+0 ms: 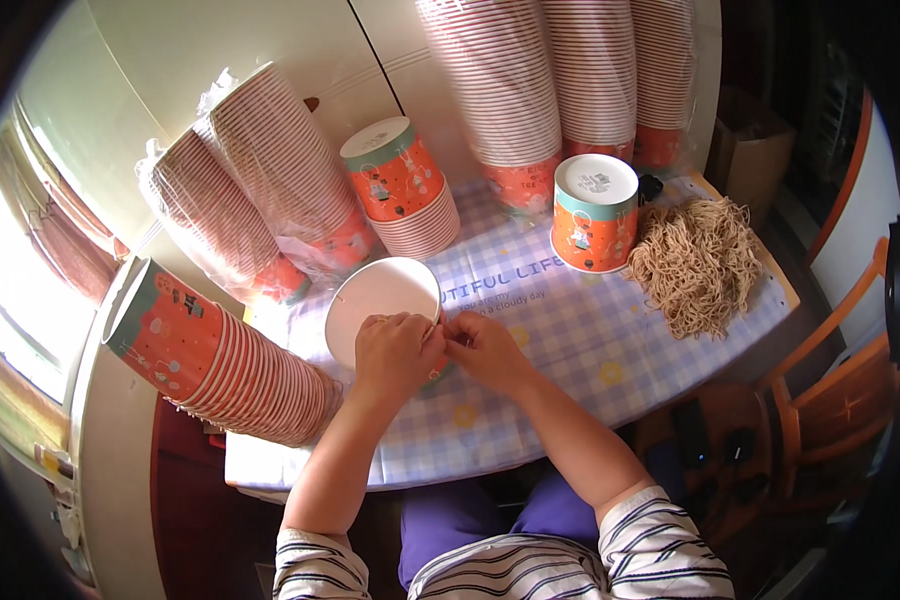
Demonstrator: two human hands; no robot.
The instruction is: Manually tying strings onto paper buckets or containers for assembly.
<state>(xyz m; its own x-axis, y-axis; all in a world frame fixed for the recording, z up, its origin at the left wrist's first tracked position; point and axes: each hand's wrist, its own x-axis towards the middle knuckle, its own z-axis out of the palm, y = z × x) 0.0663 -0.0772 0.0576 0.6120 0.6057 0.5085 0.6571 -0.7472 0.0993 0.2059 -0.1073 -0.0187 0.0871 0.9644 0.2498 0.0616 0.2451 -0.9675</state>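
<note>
A paper bucket (370,300), white inside, lies tilted on the table before me with its mouth facing up toward me. My left hand (400,352) is closed over its near right rim, thumb and fingers pressed together there. My right hand (485,348) pinches at the same spot, its fingertips meeting those of the left. Whatever is between the right fingertips is too small to make out. A small light bit shows on the bucket's inner wall at the far left. Right of the hands, an orange and green bucket (595,225) stands upside down beside a heap of beige cords (700,265).
A long stack of nested buckets (220,350) leans along the table's left edge. Bagged stacks (290,170) stand at the back left, tall bagged stacks (500,90) at the back right. Between them is a short upside-down stack (395,185). A wooden chair (830,390) stands at the right.
</note>
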